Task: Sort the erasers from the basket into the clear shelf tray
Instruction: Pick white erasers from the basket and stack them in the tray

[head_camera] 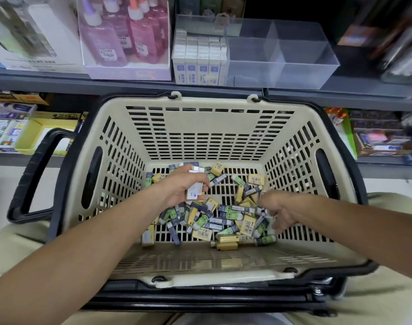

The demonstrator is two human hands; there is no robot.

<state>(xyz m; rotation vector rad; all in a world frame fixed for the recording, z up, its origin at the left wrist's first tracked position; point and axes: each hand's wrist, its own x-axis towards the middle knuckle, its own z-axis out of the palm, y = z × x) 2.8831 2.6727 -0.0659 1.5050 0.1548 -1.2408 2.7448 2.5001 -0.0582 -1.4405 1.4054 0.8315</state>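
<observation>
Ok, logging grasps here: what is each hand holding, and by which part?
The left hand grips a few white-sleeved rectangular erasers around their sides. The right hand reaches into the loose eraser pile; whether it holds one cannot be told.

Bare forearms (95, 242), bare left hand (184, 187), bare right hand (281, 211), pale khaki trousers (12, 252)

Erasers (223, 219) (yellow, green-faced, navy) jumbled on the floor of the beige basket (207, 127), thickest near-right; clear shelf tray (294, 64) has white erasers (199, 59) packed upright at its left end.
</observation>
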